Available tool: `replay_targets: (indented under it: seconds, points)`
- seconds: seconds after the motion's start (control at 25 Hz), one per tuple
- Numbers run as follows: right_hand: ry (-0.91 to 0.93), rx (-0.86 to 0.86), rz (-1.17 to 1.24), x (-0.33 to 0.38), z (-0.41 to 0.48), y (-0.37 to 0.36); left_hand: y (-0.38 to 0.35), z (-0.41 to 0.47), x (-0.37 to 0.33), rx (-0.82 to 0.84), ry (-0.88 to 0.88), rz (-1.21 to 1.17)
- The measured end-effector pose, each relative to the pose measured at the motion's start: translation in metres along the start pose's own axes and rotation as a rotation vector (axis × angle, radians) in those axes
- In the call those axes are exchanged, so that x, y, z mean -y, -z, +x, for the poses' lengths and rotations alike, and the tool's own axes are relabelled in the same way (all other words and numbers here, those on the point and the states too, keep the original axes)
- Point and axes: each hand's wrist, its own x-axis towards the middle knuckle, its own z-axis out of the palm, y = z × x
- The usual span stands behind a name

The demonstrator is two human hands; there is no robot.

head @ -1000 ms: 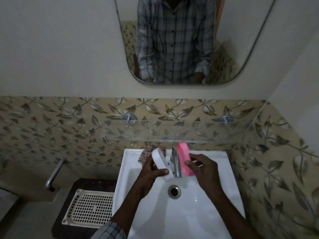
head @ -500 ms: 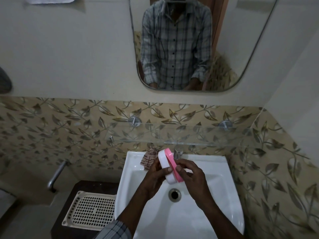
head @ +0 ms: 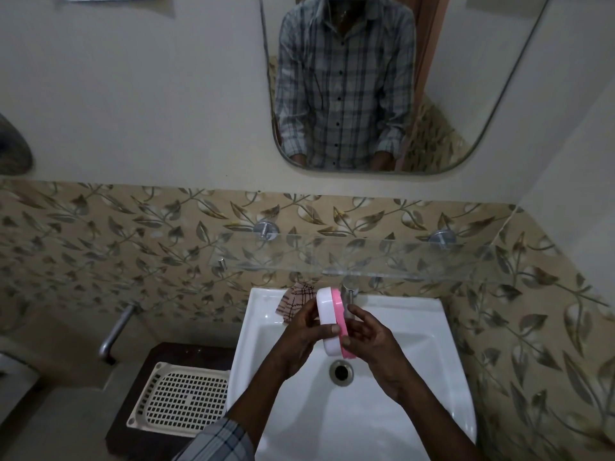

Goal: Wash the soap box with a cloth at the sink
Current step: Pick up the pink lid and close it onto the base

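The soap box [head: 327,319] is a white half and a pink half pressed together, held on edge above the white sink [head: 432,344]. My left hand [head: 301,334] grips the white side with thumb and fingers curled round it. My right hand [head: 369,341] holds the pink side, fingertips on its edge. A checked cloth [head: 296,299] lies on the sink's back left rim, partly hidden behind the box. The metal tap [head: 349,291] stands just behind the box. The drain [head: 341,371] lies below my hands.
A glass shelf [head: 366,257] juts out above the tap. A perforated cream tray [head: 181,397] sits on a dark stand left of the sink. A metal pipe [head: 114,331] comes from the left wall. The mirror [head: 366,84] shows a person in a checked shirt.
The white and pink halves, held apart a second ago, have been brought together into one closed box. Both hands now clasp it over the basin.
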Motion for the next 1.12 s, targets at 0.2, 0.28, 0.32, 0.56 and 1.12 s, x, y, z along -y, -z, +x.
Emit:
replay_targets:
  seconds: [0.2, 0.28, 0.32, 0.56, 1.12]
  points:
    - [0.052, -0.020, -0.071, -0.004, -0.001, -0.001, -0.002, -0.002, -0.007, 0.040, -0.001, 0.037]
    - [0.062, -0.023, -0.050, -0.004, -0.002, -0.002, -0.003, -0.001, -0.008, 0.061, -0.003, 0.023]
    - [0.068, -0.033, -0.041, -0.004, -0.002, -0.003, -0.004, -0.001, -0.008, 0.064, 0.001, 0.007]
    - [0.085, -0.042, -0.005, 0.001, 0.002, -0.004, -0.012, 0.003, -0.015, 0.051, 0.025, -0.095]
    - [0.056, 0.016, -0.047, 0.016, 0.004, 0.005, -0.009, 0.006, -0.021, 0.095, 0.091, -0.021]
